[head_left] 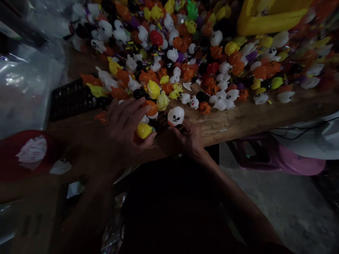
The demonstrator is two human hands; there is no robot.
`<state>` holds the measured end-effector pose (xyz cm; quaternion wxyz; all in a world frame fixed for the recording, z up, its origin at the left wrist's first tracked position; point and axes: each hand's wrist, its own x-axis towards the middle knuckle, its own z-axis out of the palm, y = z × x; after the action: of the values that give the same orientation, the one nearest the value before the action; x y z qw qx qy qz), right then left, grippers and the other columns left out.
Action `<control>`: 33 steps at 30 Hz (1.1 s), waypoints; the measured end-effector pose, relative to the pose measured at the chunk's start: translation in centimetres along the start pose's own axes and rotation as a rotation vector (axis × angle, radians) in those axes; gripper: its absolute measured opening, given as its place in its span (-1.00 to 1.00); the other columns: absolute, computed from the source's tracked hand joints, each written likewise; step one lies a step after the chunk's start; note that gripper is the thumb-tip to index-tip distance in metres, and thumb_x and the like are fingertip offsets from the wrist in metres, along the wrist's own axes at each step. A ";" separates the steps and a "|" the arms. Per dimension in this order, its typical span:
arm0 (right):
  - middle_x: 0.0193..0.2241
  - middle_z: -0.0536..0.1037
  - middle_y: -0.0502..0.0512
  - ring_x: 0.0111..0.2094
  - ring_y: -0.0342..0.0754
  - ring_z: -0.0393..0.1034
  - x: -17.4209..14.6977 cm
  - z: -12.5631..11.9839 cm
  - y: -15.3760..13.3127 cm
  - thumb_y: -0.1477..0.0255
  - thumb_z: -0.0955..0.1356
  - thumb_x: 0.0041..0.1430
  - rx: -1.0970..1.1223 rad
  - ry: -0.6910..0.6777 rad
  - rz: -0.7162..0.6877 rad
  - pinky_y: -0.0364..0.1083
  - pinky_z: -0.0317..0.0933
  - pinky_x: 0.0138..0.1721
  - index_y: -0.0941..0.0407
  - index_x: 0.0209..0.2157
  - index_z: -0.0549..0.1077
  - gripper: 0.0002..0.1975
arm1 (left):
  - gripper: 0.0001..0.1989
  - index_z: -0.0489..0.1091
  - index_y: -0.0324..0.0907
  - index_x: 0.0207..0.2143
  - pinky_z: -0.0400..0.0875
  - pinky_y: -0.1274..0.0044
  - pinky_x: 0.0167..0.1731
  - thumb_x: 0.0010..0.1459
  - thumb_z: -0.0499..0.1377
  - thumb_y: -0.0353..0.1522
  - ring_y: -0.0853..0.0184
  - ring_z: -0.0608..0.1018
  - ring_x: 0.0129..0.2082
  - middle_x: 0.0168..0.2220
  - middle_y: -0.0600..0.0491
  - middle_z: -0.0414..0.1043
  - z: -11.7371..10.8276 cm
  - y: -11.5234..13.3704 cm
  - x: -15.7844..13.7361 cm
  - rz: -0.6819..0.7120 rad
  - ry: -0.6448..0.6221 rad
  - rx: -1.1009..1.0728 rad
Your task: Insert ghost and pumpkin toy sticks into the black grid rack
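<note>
My left hand [124,121] curls around a small glossy yellow toy [144,130], with the thumb beneath it. Its fingertips reach to an orange and white toy [152,108]; whether they grip that one too is unclear. Between the thumb and fingers of my right hand [191,137] is a white toy skull head [176,115], its printed black face turned up and some orange at its lower edge. Just beyond both hands lie a yellow toy [153,89] and a pale yellow one [162,101]. Shadow hides part of my left palm.
Many small plastic toys [172,54] heap across the wooden table [230,123]. A black crate [70,100] and clear plastic bags [23,84] are at left. Nearer stands a red tub [10,155] with paper slips. A yellow bin [272,23] sits behind; a pink stool [299,160] is at right.
</note>
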<state>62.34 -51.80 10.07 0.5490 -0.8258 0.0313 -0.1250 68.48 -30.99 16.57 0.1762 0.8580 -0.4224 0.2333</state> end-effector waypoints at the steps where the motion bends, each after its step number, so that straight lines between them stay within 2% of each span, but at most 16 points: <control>1: -0.28 0.60 0.08 -0.24 0.01 0.46 0.1 0.8 0.3 0.29 0.40 0.25 0.047 0.016 0.014 -0.03 0.34 -0.14 0.06 -0.25 0.56 -0.86 | -0.42 0.24 -0.18 0.22 0.23 0.06 0.34 0.19 0.22 -0.20 0.07 0.42 0.27 0.25 -0.08 0.40 0.0 0.0 -0.1 0.011 0.010 0.015; 4: -0.25 0.61 0.07 -0.21 0.00 0.47 0.6 2.5 1.3 0.28 0.42 0.22 0.129 0.038 0.022 -0.02 0.35 -0.10 0.05 -0.23 0.56 -0.85 | -0.43 0.21 -0.16 0.25 0.18 0.08 0.37 0.24 0.17 -0.19 0.11 0.39 0.31 0.28 -0.04 0.36 0.1 0.2 -0.2 -0.031 -0.016 0.020; 7: -0.29 0.62 0.06 -0.25 -0.02 0.47 0.9 2.9 1.9 0.27 0.42 0.20 0.128 0.061 0.025 -0.05 0.34 -0.13 0.07 -0.27 0.56 -0.83 | -0.42 0.18 -0.16 0.28 0.13 0.12 0.40 0.26 0.15 -0.22 0.14 0.37 0.32 0.30 -0.04 0.34 0.2 0.3 -0.2 -0.062 -0.010 -0.028; 13: -0.29 0.63 0.07 -0.27 -0.01 0.49 0.5 3.1 1.4 0.22 0.40 0.22 0.198 0.102 0.067 -0.05 0.36 -0.19 0.06 -0.29 0.56 -0.80 | -0.32 0.21 -0.24 0.26 0.23 0.04 0.32 0.14 0.31 -0.25 0.02 0.47 0.22 0.19 -0.23 0.44 0.9 0.1 0.0 0.032 0.135 -0.051; 16: -0.30 0.62 0.09 -0.26 0.01 0.49 0.1 3.2 0.9 0.27 0.39 0.25 0.071 0.101 0.018 -0.03 0.35 -0.18 0.05 -0.27 0.57 -0.84 | -0.31 0.17 -0.19 0.29 0.21 0.02 0.33 0.17 0.30 -0.25 0.01 0.44 0.25 0.22 -0.22 0.41 0.7 0.2 0.0 0.001 0.092 -0.071; 19: -0.36 0.59 0.12 -0.30 0.01 0.46 0.0 3.1 0.7 0.31 0.38 0.27 -0.075 0.139 -0.066 -0.04 0.32 -0.23 0.08 -0.32 0.53 -0.85 | -0.32 0.09 -0.12 0.33 0.18 0.06 0.37 0.22 0.25 -0.28 0.06 0.40 0.30 0.26 -0.15 0.38 0.4 0.3 0.0 -0.024 0.050 -0.080; 24: -0.40 0.52 0.09 -0.35 -0.05 0.39 0.0 3.4 1.1 0.37 0.32 0.35 -0.198 0.099 -0.169 -0.08 0.25 -0.28 0.09 -0.37 0.43 -0.82 | -0.26 -0.02 -0.02 0.37 0.14 0.06 0.40 0.23 0.24 -0.28 0.12 0.35 0.34 0.30 -0.08 0.33 0.5 0.3 -0.2 -0.051 0.012 -0.079; 27: -0.38 0.50 0.09 -0.33 -0.05 0.36 0.1 3.7 1.6 0.46 0.28 0.36 -0.231 0.063 -0.250 -0.08 0.22 -0.27 0.10 -0.36 0.40 -0.83 | -0.22 0.00 -0.09 0.38 0.12 0.06 0.40 0.20 0.26 -0.21 0.06 0.35 0.34 0.31 -0.14 0.30 0.0 0.7 0.1 -0.026 0.020 -0.108; 31: -0.34 0.49 0.10 -0.30 -0.04 0.34 0.3 3.9 1.8 0.49 0.28 0.34 -0.254 0.000 -0.224 -0.09 0.22 -0.24 0.10 -0.32 0.40 -0.88 | -0.21 0.03 -0.08 0.38 -0.04 -0.05 0.42 0.19 0.25 -0.12 -0.03 0.29 0.37 0.33 -0.12 0.29 -1.6 1.8 1.5 -0.012 0.004 -0.045; 33: -0.35 0.49 0.10 -0.30 -0.04 0.35 0.2 4.1 1.8 0.49 0.29 0.32 -0.248 -0.007 -0.237 -0.08 0.24 -0.23 0.11 -0.32 0.39 -0.89 | -0.25 0.10 -0.07 0.35 -0.04 -0.13 0.38 0.18 0.25 -0.12 -0.11 0.25 0.38 0.35 -0.13 0.25 -1.8 2.4 2.2 0.044 -0.033 -0.007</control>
<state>63.72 -48.88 7.02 0.4245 -0.8855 -0.0532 -0.1813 67.28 -32.85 19.52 0.1670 0.8515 -0.4450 0.2216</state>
